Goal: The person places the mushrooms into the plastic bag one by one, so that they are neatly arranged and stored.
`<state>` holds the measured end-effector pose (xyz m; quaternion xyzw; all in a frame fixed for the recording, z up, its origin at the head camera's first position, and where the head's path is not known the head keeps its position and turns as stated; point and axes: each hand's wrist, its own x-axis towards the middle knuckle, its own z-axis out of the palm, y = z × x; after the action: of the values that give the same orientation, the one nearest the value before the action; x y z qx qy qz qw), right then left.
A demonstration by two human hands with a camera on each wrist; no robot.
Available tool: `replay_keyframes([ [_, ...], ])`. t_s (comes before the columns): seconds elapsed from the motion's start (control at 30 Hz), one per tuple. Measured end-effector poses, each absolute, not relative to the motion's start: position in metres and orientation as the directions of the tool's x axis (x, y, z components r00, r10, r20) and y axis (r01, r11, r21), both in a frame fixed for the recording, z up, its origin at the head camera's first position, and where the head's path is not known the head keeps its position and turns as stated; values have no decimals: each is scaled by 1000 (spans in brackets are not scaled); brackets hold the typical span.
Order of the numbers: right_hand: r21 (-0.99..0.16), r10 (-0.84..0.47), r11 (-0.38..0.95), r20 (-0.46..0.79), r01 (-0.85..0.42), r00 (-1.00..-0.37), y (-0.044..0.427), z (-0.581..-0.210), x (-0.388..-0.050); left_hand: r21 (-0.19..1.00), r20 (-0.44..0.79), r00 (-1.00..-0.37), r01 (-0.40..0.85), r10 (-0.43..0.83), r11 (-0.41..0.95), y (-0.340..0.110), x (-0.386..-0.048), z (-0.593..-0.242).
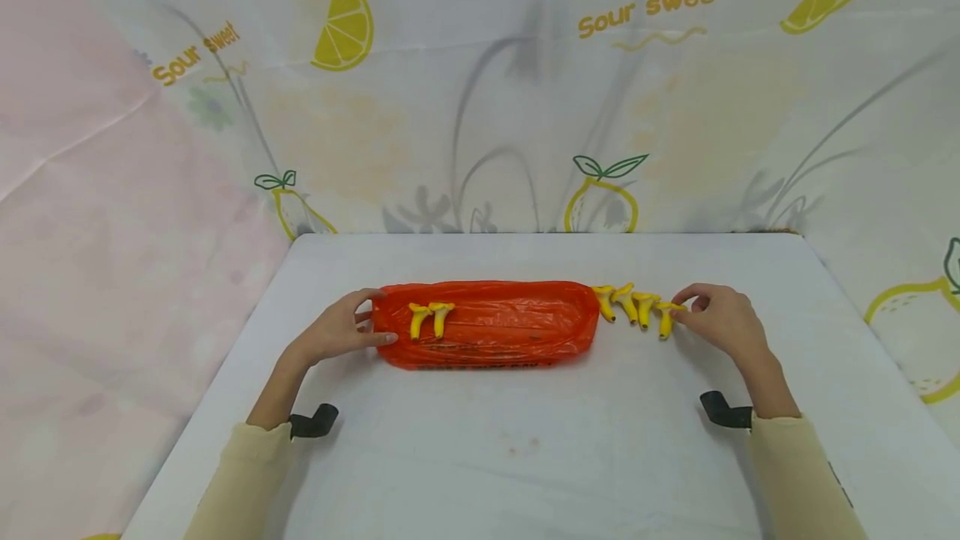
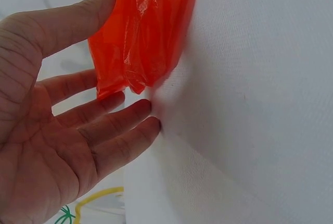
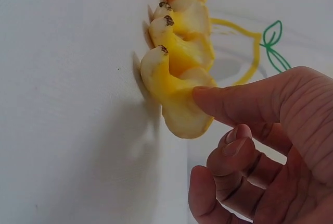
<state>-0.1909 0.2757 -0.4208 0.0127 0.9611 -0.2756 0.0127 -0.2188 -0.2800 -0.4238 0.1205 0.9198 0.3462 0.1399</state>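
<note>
A red plastic bag (image 1: 517, 327) lies flattened lengthwise on the white table. Two yellow trumpet-shaped mushrooms (image 1: 418, 322) rest side by side on its left part. Around the bag's left end is my left hand (image 1: 341, 327), fingers mostly straight and spread; in the left wrist view the thumb touches the bag (image 2: 143, 36). Several more yellow mushrooms (image 1: 643, 310) stand in a slanting row off the bag's right end. My right hand (image 1: 723, 319) pinches the cap of the outermost mushroom (image 3: 179, 99) between thumb and index finger, whose tip is hidden; the other fingers curl loosely.
The white table (image 1: 495, 448) spreads in front of the bag and to both sides. Behind it hangs a pale cloth (image 1: 450, 123) printed with lemons and words. Black wrist mounts (image 1: 313, 422) stick out from both sleeves.
</note>
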Motion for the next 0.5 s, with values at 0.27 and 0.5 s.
replay_keyframes([
  [0.27, -559, 12, 829, 38, -11, -999, 278, -415, -188, 669, -185, -930, 116, 316, 734, -279, -219, -424],
  [0.5, -589, 29, 807, 82, -25, -996, 276, -406, -186, 684, -183, -927, 119, 327, 720, -281, -219, -425],
])
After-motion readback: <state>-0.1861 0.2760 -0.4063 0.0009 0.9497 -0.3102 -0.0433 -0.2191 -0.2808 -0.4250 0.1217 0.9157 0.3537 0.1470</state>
